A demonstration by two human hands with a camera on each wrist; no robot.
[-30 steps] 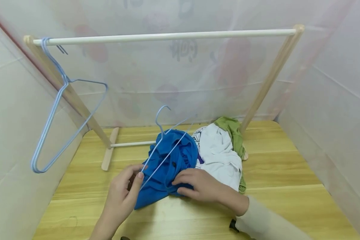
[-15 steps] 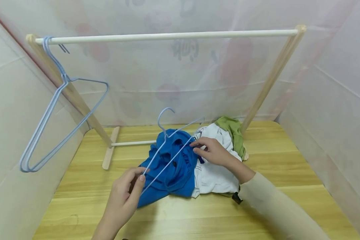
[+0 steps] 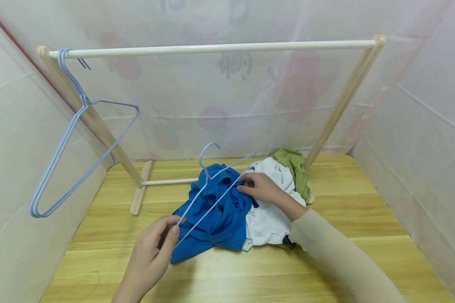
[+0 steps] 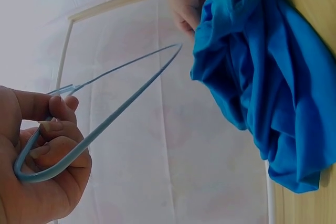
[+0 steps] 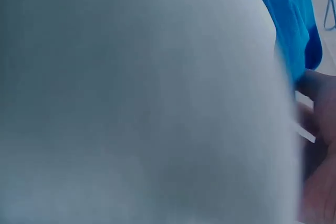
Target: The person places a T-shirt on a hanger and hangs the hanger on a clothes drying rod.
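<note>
A light blue wire clothes hanger (image 3: pixel 206 176) is gripped at its near corner by my left hand (image 3: pixel 151 248), its hook pointing up and away. Beneath and behind it in the head view lies a crumpled blue garment (image 3: pixel 220 227). The fingers of my right hand (image 3: pixel 259 187) pinch the far right edge of this garment, beyond the hanger's lower bar. In the left wrist view, my left fingers curl around the hanger's corner. A pale sleeve (image 5: pixel 157 98) fills most of the right wrist view, with the blue cloth at the fingertips.
A rack with a white top rail (image 3: pixel 220 48) and wooden posts stands across the table (image 3: pixel 364 219). Several matching hangers (image 3: pixel 57 155) hang at its left end. Right of the blue garment lie a white garment (image 3: pixel 269 223) and a green one (image 3: pixel 293 166). Sheeted walls enclose the table.
My right hand has moved from the blue garment's near side up to its far right edge and taken hold there. My left hand stays on the hanger, nearly still.
</note>
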